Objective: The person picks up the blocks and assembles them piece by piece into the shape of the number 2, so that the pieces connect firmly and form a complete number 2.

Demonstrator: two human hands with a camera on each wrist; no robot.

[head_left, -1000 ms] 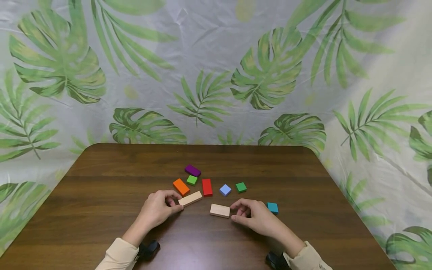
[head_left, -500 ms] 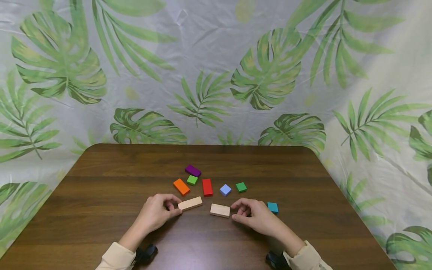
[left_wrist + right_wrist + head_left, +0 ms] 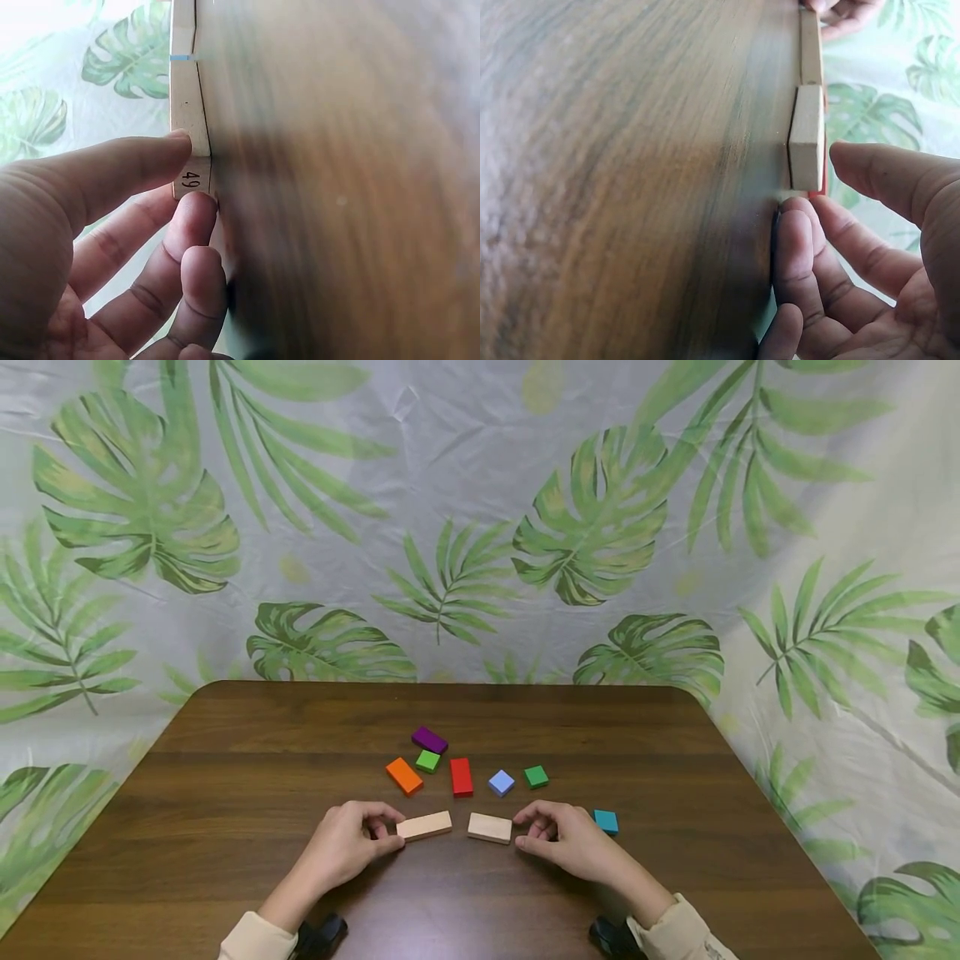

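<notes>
Cuffs (image 3: 258,937): cream, both wrists, w/ black wrist gear (image 3: 321,935) alongside.
Tabletop (image 3: 187,827): dk brown wood, lengthwise grain bands, soft pale glare nr front ctr.
L hand (image 3: 348,839): thumb + fingers pinch L end of wood block (image 3: 424,827); "49" printed on that end.
R hand (image 3: 566,839): fingers loosely bent, thumb apart, gripping nothing; tips just beside R end of 2nd block (image 3: 490,828), contact can't tell.
Plain pair: on table btwn hands, small gap btwn, L one slightly angled.
Colors: teal block (image 3: 606,822) by R hand; beyond pair, orange block (image 3: 405,776), red block (image 3: 462,777), lt blue block (image 3: 502,782), green block (image 3: 536,777); then lime block (image 3: 428,762), purple block (image 3: 430,740) farthest.
Far edge: straight, corners rounded.
Room: pale cloth (image 3: 465,468) behind, green leaf print, creased, R side brighter.
</notes>
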